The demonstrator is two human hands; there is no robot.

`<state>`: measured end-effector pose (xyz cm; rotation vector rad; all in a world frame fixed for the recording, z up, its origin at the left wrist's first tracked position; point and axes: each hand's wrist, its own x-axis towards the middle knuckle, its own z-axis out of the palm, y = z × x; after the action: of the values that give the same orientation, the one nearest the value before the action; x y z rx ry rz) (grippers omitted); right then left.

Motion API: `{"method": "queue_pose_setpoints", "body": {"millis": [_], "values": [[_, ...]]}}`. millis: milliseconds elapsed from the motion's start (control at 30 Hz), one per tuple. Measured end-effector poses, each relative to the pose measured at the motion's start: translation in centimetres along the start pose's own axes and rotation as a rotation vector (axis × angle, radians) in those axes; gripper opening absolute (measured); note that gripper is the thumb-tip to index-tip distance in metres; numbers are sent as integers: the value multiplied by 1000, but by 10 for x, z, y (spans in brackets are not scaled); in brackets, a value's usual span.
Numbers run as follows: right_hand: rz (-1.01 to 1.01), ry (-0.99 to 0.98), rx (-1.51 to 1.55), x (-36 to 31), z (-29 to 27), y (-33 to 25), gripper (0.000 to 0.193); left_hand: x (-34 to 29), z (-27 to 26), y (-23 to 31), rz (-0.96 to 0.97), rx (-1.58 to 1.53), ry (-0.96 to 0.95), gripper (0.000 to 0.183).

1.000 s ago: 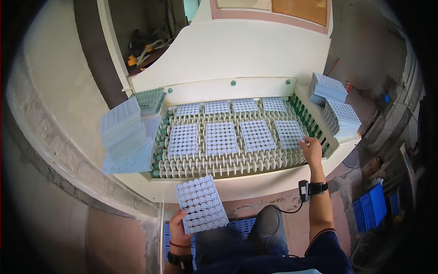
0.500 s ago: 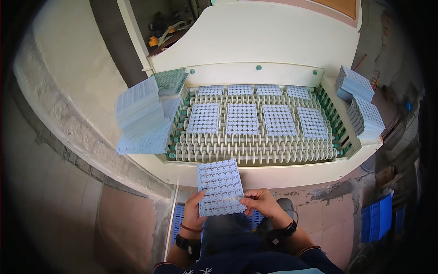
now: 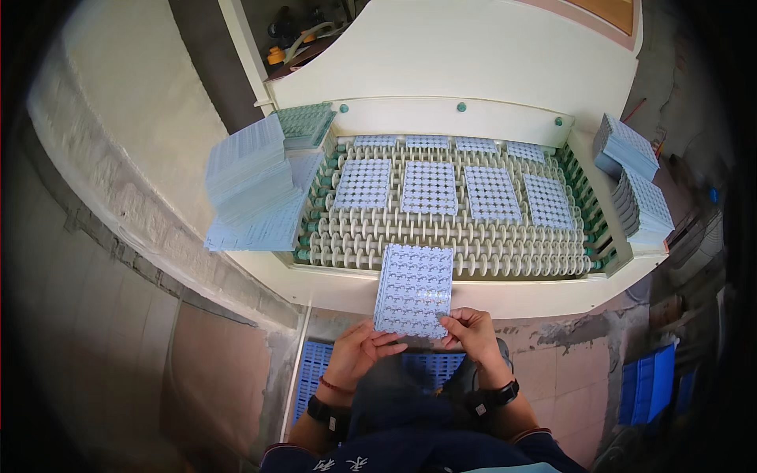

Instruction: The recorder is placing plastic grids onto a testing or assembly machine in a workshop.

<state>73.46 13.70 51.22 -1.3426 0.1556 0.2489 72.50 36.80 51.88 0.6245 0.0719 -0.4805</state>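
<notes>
A thin stack of pale blue, scalloped-edged circuit-board panels [image 3: 414,288] is held upright-on before me, its far end over the front edge of the roller conveyor [image 3: 347,240]. My right hand [image 3: 473,335] pinches the stack's lower right corner between thumb and fingers. Beside the lower left corner, my left hand [image 3: 359,351] has its fingers stretched out; whether the fingertips touch the panels I cannot tell. On the rollers lies a row of similar panels, one of them a panel [image 3: 428,189] near the middle, and a farther row partly under the machine cover.
A tall, leaning stack of panels [image 3: 248,165] stands on the machine's left ledge, with green boards [image 3: 303,124] behind it. Two more stacks [image 3: 646,201] rest on the right ledge. Below are a blue slotted crate [image 3: 311,374] and a blue bin [image 3: 648,386] at right.
The held stack has moved away from me and to the right. My left hand has loosened from its left edge, fingers now extended. The panels on the rollers have travelled farther under the cover.
</notes>
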Motion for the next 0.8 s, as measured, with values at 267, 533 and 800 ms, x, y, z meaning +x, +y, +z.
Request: {"method": "queue_pose_setpoints", "body": {"millis": [267, 533, 800], "values": [[-81, 116, -187, -12, 12, -12, 20, 7, -3, 0, 71, 92, 82, 24], [-55, 99, -87, -7, 7, -6, 16, 9, -2, 8, 121, 150, 90, 23], [-168, 134, 151, 4, 2, -24, 10, 2, -30, 48, 304, 114, 188, 20]]}}
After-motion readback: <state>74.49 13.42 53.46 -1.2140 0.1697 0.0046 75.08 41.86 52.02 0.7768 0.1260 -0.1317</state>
